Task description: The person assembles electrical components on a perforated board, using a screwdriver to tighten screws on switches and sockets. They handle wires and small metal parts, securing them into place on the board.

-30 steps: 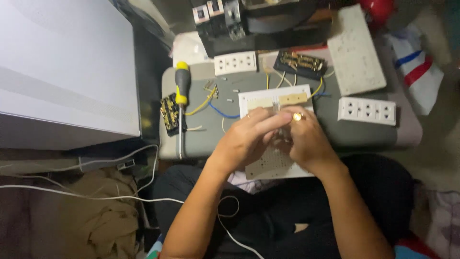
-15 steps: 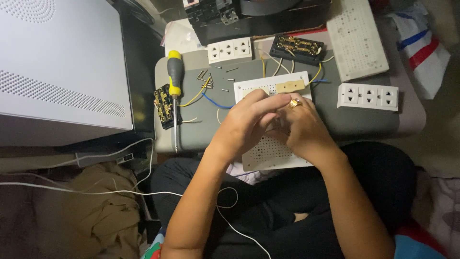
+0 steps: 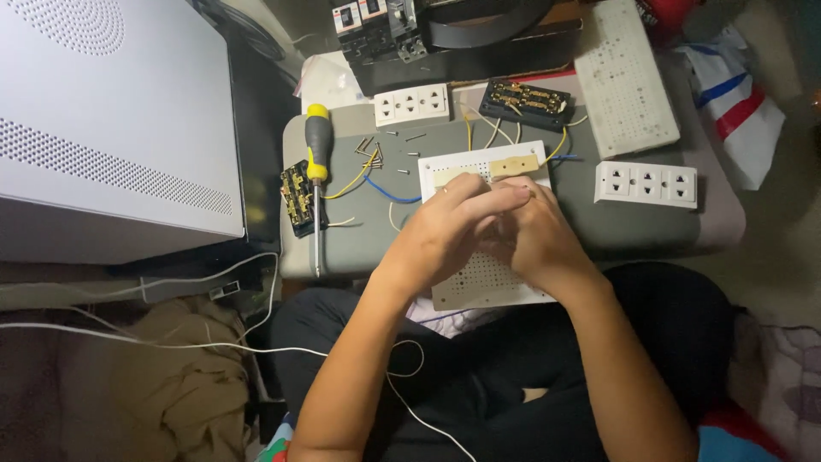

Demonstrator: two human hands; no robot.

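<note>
My left hand (image 3: 451,229) and my right hand (image 3: 536,238) are pressed together over a white perforated board (image 3: 483,278) that lies on the grey pad (image 3: 359,235) and overhangs my lap. The fingers of both hands are curled around something small that stays hidden between them. Two tan blocks (image 3: 513,166) sit on the board's far edge, just beyond my fingertips. Yellow and blue wires (image 3: 385,190) run from the board's left side.
A yellow-and-black screwdriver (image 3: 317,162) lies at the pad's left, beside a dark socket insert (image 3: 298,197) and loose screws (image 3: 372,152). White triple sockets (image 3: 412,104) (image 3: 646,184), another insert (image 3: 524,101), a second perforated board (image 3: 625,77) and a large white case (image 3: 111,128) surround the pad.
The view has shifted slightly, so the pad sits lower in frame. My hands stay joined over the board, with the left fingers now folded further over the right.
</note>
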